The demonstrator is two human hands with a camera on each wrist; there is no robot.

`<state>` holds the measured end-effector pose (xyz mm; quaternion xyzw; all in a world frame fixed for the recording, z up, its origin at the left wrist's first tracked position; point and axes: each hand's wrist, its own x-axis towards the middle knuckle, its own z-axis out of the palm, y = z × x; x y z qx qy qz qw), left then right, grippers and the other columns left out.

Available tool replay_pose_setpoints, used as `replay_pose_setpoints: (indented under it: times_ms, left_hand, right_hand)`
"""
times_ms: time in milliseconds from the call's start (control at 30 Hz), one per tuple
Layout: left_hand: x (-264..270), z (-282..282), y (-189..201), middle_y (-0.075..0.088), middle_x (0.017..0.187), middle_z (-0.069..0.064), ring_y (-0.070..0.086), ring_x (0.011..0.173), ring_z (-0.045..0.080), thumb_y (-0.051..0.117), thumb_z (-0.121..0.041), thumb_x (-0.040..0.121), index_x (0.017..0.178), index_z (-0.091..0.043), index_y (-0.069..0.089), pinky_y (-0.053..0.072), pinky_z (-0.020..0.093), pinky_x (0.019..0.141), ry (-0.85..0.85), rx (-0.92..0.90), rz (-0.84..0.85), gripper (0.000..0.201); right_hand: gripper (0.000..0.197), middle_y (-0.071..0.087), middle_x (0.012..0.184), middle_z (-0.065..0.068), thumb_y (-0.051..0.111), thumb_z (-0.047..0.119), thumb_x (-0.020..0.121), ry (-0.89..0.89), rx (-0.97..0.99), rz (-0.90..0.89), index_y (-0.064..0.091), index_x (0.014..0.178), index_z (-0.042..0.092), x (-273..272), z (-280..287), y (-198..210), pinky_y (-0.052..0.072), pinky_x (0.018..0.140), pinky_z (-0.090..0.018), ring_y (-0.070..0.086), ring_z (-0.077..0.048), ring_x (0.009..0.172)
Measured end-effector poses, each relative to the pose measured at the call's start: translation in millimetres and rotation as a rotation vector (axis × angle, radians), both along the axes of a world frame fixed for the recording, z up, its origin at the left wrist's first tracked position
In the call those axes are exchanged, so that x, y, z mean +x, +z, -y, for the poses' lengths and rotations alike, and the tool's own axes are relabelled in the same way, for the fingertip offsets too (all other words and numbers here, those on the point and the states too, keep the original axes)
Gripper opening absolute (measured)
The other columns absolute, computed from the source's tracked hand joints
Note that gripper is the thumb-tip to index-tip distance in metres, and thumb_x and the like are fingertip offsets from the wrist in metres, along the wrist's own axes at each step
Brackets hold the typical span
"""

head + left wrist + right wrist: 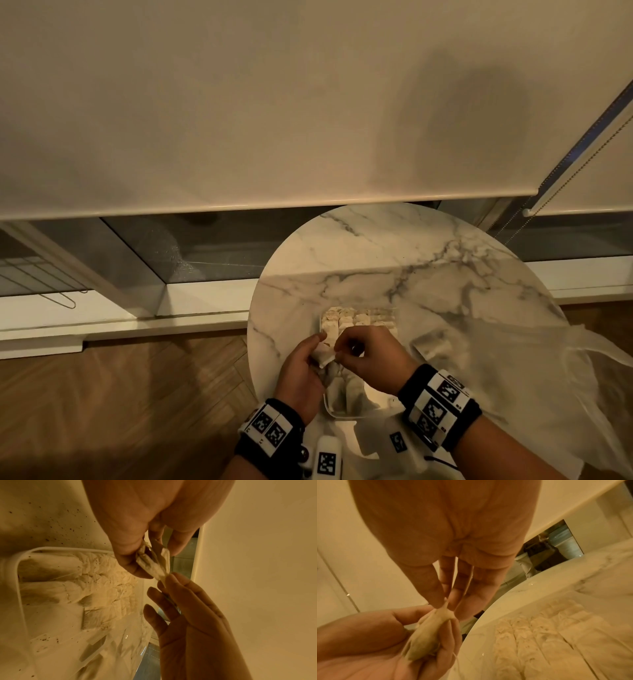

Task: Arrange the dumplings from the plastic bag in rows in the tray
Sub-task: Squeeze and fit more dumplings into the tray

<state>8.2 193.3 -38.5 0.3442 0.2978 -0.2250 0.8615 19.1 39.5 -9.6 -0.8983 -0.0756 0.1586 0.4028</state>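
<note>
Marble counter (pixel 428 246) stood by a window; both hands held one dumpling (pixel 323 356) just above the tray (pixel 334 411), left hand (pixel 301 370) gripping its body, right hand (pixel 371 359) pinching its far tip. Its long axis ran left to right between them; rows lay directly below.

Looks like a home living space: a round white marble-patterned table (pixel 411 260) at lower centre, herringbone wooden floor (pixel 120 394) lower left, and a cream roller blind (pixel 239 102) with its beaded pull chain (pixel 579 164) covering low windows across the top.
</note>
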Motion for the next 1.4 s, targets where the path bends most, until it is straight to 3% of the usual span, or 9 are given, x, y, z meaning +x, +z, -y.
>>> replay_pose_setpoints:
  times_ms: [100, 200, 400, 533, 733, 967, 1067, 1167, 1400]
  left_hand:
    - [0.1, -1.3, 3.9, 0.072, 0.080, 0.016, 0.069, 0.059, 0.024, 0.050, -0.012, 0.097, 0.103, -0.001, 0.068, 0.053, 0.028, 0.048, -0.051, -0.041, 0.046, 0.022]
    - [0.2, -3.8, -1.4, 0.073, 0.094, 0.019, 0.072, 0.074, 0.027, 0.047, -0.009, 0.095, 0.115, 0.002, 0.066, 0.057, 0.032, 0.061, -0.039, -0.006, 0.051, 0.029]
    - [-5.2, -7.0, -13.7, 0.061, 0.094, 0.018, 0.060, 0.074, 0.022, 0.052, 0.006, 0.086, 0.111, -0.018, 0.070, 0.050, 0.033, 0.059, -0.251, 0.411, 0.194, 0.038]
    - [-9.7, -1.7, -11.6, 0.069, 0.105, 0.017, 0.070, 0.093, 0.033, 0.084, -0.037, 0.066, 0.102, -0.033, 0.074, 0.058, 0.042, 0.070, -0.355, 0.561, 0.311, 0.037]
    - [-9.5, 4.5, -3.6, 0.071, 0.087, 0.002, 0.065, 0.072, 0.009, 0.049, -0.001, 0.092, 0.116, -0.019, 0.071, 0.049, 0.025, 0.060, -0.401, 0.431, 0.258, 0.037]
    - [-13.1, 12.8, -9.5, 0.074, 0.084, 0.002, 0.065, 0.079, 0.013, 0.070, -0.017, 0.090, 0.093, -0.014, 0.079, 0.054, 0.033, 0.077, -0.460, 0.553, 0.363, 0.009]
    - [-13.2, 17.1, -16.2, 0.074, 0.087, 0.000, 0.067, 0.082, 0.017, 0.074, -0.025, 0.088, 0.091, -0.020, 0.080, 0.055, 0.037, 0.079, -0.406, 0.639, 0.368, 0.008]
    - [-13.6, 20.3, -19.0, 0.076, 0.091, 0.002, 0.069, 0.088, 0.020, 0.072, -0.022, 0.090, 0.092, -0.022, 0.079, 0.057, 0.035, 0.081, -0.364, 0.711, 0.398, 0.008]
    - [-16.3, 25.5, -20.8, 0.076, 0.090, 0.000, 0.070, 0.086, 0.014, 0.075, -0.025, 0.087, 0.091, -0.020, 0.080, 0.056, 0.028, 0.075, -0.300, 0.743, 0.368, 0.008]
  right_hand:
    - [0.013, 0.069, 0.080, 0.006, 0.066, 0.012, 0.085, -0.165, 0.134, -0.112, 0.070, 0.084, 0.024, 0.6, 1.3, 1.8, 0.060, 0.060, -0.031, 0.069, -0.014, 0.069]
    - [0.012, 0.068, 0.083, -0.011, 0.063, 0.003, 0.088, -0.317, 0.311, -0.206, 0.070, 0.087, 0.013, 1.4, 2.8, 7.2, 0.059, 0.057, -0.031, 0.072, -0.024, 0.073]
    - [0.012, 0.066, 0.086, -0.028, 0.058, -0.010, 0.088, -0.466, 0.557, -0.410, 0.068, 0.091, -0.006, 5.0, 12.2, 10.8, 0.060, 0.061, -0.037, 0.067, -0.027, 0.066]
    - [0.015, 0.066, 0.073, -0.022, 0.056, -0.009, 0.088, -0.426, 0.543, -0.471, 0.071, 0.088, -0.006, 5.1, 18.8, 7.3, 0.057, 0.061, -0.033, 0.064, -0.026, 0.060]
    - [0.025, 0.061, 0.062, -0.019, 0.052, -0.005, 0.087, -0.343, 0.518, -0.489, 0.075, 0.079, 0.000, 5.0, 29.0, 11.2, 0.051, 0.055, -0.029, 0.060, -0.021, 0.056]
    - [0.024, 0.053, 0.065, -0.015, 0.050, -0.005, 0.086, -0.348, 0.568, -0.491, 0.072, 0.077, 0.000, 3.9, 39.6, 11.0, 0.039, 0.050, -0.027, 0.051, -0.020, 0.051]
    - [0.011, 0.058, 0.069, -0.009, 0.068, 0.024, 0.089, -0.378, 0.456, -0.422, 0.072, 0.093, 0.015, 1.2, 42.1, 5.7, 0.044, 0.050, -0.029, 0.058, -0.019, 0.057]
    - [0.040, 0.068, 0.083, -0.009, 0.080, 0.045, 0.077, -0.338, 0.329, -0.426, 0.064, 0.108, 0.028, -5.8, 40.5, 0.4, 0.052, 0.052, -0.027, 0.070, -0.023, 0.071]
    - [0.014, 0.071, 0.080, -0.011, 0.072, 0.014, 0.086, -0.363, 0.323, -0.360, 0.067, 0.098, 0.014, -10.3, 46.0, -10.1, 0.061, 0.065, -0.050, 0.070, -0.023, 0.068]
